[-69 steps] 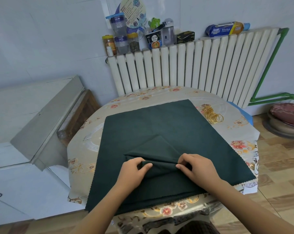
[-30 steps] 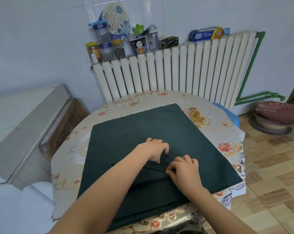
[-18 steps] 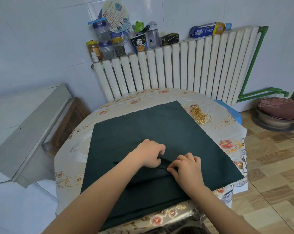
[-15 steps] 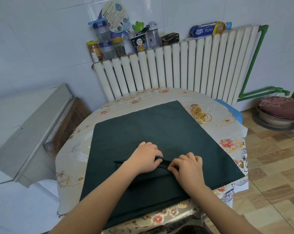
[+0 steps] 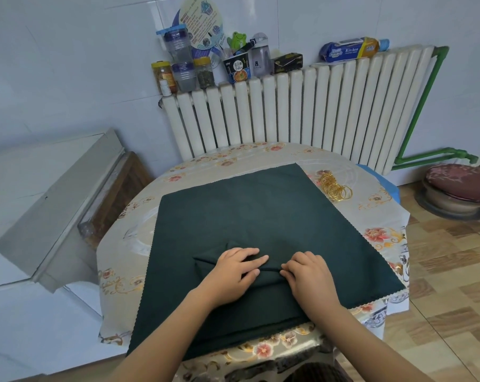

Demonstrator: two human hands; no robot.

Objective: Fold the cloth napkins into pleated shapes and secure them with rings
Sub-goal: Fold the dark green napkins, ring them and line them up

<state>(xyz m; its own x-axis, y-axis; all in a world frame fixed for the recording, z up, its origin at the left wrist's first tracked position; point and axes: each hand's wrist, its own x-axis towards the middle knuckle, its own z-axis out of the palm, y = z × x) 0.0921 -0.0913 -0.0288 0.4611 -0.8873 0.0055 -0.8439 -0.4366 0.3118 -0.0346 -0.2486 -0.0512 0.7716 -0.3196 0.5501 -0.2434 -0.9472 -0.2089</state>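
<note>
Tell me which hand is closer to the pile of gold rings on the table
The right hand. It rests on the green napkin, below the gold rings at the napkin's far right corner. The left hand lies further left on the fold, farther from them.

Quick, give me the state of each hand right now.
Left hand: open, fingers flat, pressing the green napkin.
Right hand: fingers curled, pinching the napkin's fold.

Radiator (image 5: 302, 111): white, behind desk (image 5: 128, 244).
Radiator top: jars (image 5: 164, 75), frog toy (image 5: 238, 39).
Floor: cushioned stool (image 5: 456, 188).
</note>
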